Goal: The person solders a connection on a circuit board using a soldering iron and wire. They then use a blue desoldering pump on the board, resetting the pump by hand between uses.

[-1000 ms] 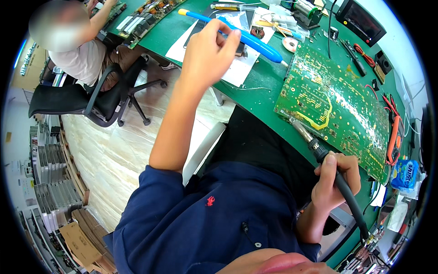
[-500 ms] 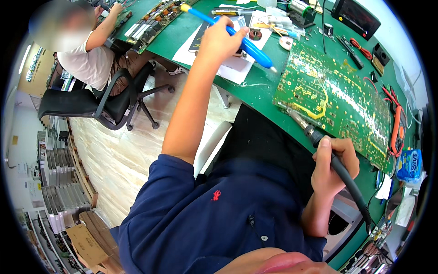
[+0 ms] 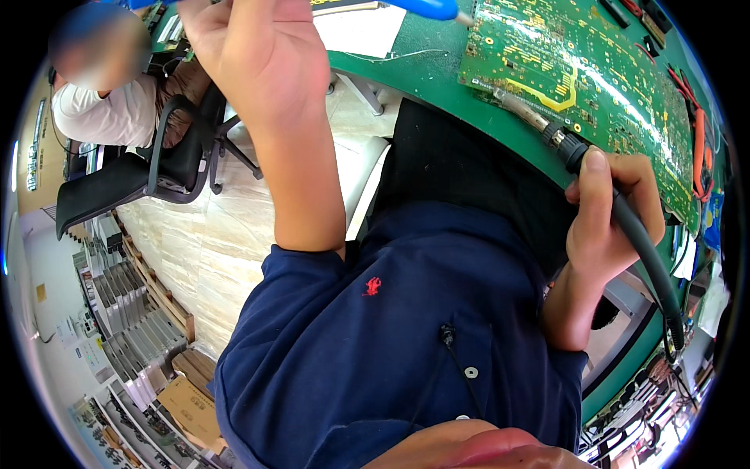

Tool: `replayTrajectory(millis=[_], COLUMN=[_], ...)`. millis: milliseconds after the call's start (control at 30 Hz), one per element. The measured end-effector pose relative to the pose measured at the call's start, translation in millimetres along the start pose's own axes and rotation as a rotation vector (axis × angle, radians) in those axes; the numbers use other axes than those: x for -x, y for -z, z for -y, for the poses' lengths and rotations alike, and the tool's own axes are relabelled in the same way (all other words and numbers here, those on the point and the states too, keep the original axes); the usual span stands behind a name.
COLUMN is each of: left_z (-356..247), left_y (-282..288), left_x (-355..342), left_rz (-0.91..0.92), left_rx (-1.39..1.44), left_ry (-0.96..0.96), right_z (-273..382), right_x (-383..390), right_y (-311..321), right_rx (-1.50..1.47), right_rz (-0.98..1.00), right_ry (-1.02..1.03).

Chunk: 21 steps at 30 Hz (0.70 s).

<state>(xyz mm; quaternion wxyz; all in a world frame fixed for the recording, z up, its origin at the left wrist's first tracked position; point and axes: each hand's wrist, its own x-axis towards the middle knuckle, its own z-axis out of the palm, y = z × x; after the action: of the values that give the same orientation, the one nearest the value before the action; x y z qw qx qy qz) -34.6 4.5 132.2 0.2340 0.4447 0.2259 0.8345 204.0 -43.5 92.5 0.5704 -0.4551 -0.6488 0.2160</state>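
In my right hand (image 3: 613, 215) is a soldering iron (image 3: 574, 148) with a thick black handle, my fingers closed round it. Its metal end reaches the near left edge of a large green circuit board (image 3: 539, 59). My left hand (image 3: 262, 59) is raised at the top edge, large in view, its fingers partly cut off. Across it runs a blue solder sucker (image 3: 426, 6), mostly out of the picture. The sucker's pale tip points at the board's far left corner. The fingers seem wrapped round the sucker's body.
White paper (image 3: 363, 35) lies on the green bench (image 3: 414, 74). Red leads and an orange meter (image 3: 698, 144) lie beyond the board's right side. A person (image 3: 109, 102) sits at the left near a black chair (image 3: 117, 184). Boxes and shelves stand at the lower left.
The view has tilted down, so the bench sits higher. My left hand has come closer and higher with the solder sucker. My right hand keeps the iron at the board's edge.
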Motion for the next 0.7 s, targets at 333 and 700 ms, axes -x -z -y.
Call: replayTrajectory(millis=[333, 700], left_z=[14, 11], left_y=[11, -2], left_x=[19, 31], left_rz=[0.171, 0.188], left_rx=[0.324, 0.196], left_ry=[0.143, 0.069], right_z=[4, 4], right_x=[-1, 0], right_y=[-3, -4], right_rx=[-0.022, -0.028], right_rz=[-0.001, -0.001], right_ry=[0.008, 0.009])
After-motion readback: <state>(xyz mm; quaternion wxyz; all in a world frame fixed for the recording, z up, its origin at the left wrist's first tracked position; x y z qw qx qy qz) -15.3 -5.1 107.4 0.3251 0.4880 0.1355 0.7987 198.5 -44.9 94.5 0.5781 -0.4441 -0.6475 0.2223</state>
